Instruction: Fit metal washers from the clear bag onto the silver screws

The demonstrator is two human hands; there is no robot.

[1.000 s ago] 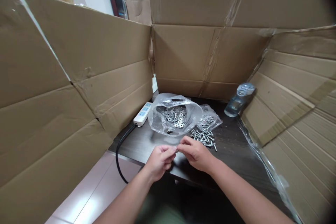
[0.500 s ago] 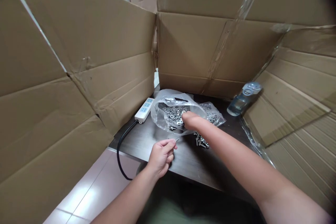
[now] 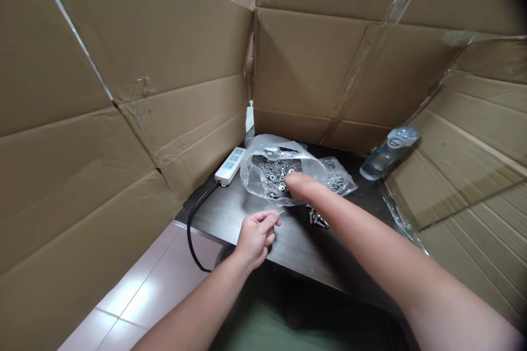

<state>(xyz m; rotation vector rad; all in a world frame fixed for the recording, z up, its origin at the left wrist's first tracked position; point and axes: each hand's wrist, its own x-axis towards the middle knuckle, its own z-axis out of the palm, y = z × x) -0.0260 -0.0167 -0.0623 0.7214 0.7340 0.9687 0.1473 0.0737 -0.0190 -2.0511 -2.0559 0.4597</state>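
Between the thumb and fingers of my left hand (image 3: 257, 236) is a small metal bolt (image 3: 281, 212), held above the front of the dark table (image 3: 300, 252). My right hand (image 3: 302, 186) reaches into the mouth of a clear plastic bag (image 3: 255, 184) lying on its side. Loose washers (image 3: 272, 170) and other small metal parts fill the bag. The fingers of that hand are hidden among them, so I cannot see whether they grip anything. Just under my right forearm lies a pile of bolts (image 3: 317, 218) on the table.
Behind my right wrist is a second clear bag (image 3: 340, 178) with metal parts. A white power strip (image 3: 230, 166) with a black cable (image 3: 192, 225) lies left. Toward the right, a water bottle (image 3: 387, 153) leans by the cardboard wall (image 3: 461, 153). Cardboard (image 3: 304, 66) also encloses the back and left.
The whole view has shifted slightly, so things sit a little further right and higher. My right hand remains in the bag, and my left hand still holds the bolt.
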